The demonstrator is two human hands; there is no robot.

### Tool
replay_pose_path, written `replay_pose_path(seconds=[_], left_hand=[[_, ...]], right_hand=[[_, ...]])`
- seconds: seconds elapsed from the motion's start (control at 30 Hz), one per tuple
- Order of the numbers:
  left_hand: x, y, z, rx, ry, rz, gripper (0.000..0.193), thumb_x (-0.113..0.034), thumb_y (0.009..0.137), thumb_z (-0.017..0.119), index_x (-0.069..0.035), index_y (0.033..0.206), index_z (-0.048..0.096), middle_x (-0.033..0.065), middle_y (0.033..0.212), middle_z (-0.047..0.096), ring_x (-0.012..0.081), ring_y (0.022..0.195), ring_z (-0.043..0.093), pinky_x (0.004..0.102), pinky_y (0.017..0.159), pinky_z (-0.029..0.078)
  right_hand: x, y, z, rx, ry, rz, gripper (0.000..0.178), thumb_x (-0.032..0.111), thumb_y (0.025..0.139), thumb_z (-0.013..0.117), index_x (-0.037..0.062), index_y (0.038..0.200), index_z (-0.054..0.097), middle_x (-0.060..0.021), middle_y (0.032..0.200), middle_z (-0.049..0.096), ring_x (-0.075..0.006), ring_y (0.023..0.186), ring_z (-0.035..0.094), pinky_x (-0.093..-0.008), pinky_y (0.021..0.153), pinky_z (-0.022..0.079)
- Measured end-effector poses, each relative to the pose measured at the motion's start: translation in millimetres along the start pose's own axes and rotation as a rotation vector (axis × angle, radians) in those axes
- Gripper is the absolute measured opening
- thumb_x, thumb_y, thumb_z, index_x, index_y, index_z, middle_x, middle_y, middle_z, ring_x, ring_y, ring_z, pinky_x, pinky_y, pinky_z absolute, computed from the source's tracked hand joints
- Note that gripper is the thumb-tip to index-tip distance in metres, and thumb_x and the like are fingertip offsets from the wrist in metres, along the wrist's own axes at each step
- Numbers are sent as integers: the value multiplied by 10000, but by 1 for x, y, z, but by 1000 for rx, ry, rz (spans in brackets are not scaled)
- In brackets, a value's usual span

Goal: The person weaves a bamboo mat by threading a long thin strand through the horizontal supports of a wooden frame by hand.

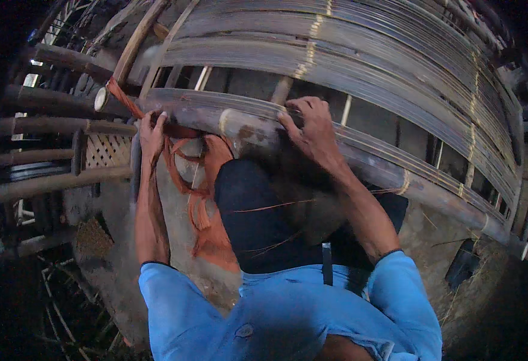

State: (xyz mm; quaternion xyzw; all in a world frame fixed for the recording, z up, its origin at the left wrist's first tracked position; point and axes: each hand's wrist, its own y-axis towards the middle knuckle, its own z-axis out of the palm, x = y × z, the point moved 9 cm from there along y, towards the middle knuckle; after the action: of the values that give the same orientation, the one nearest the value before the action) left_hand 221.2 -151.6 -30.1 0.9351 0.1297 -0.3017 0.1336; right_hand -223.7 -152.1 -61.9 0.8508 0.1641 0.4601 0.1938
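Observation:
My left hand [152,133] is closed in a pinch at the left end of a thick bamboo pole [258,127]. An orange strap [124,99] runs from the frame's corner down to these fingers, and more orange strands [183,165] hang loose below them. Further right along the pole, my right hand [312,125] has its fingers curled down, thumb and forefinger at the edge of a narrow band of split bamboo slats [228,102]. What lies between those fingertips is too small to make out.
Beyond the pole spreads a wide panel of thin bamboo slats [246,51], bound across with pale lashings [306,54]. Bamboo rails [59,126] stand at the left. Orange cloth [213,240] hangs by my legs. A dark object [461,263] lies on the ground at right.

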Motion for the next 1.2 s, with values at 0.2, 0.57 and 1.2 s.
replay_pose_path(seconds=[0.2,0.57,1.2], left_hand=[[-5,90,23,-2,156,318,445,-401,973,594,-29,1208,654,186,1227,621,364,1154,570,463,1034,398],[2,118,48,190,278,350,424,-452,959,605,-49,992,733,134,1086,691,361,1042,631,508,1067,381],[-8,52,11,-425,172,297,631,-469,869,738,20,1220,550,262,1261,530,403,1144,533,485,1002,417]], right_hand=[[46,56,55,61,-39,-103,426,415,905,713,14,1048,722,-180,986,703,-358,961,649,-476,838,506],[21,85,177,690,-156,611,628,647,821,706,41,961,796,-185,741,713,-317,771,717,-437,761,534],[2,77,177,689,-152,684,677,741,854,564,133,1035,804,-184,900,753,-383,983,713,-484,905,525]])
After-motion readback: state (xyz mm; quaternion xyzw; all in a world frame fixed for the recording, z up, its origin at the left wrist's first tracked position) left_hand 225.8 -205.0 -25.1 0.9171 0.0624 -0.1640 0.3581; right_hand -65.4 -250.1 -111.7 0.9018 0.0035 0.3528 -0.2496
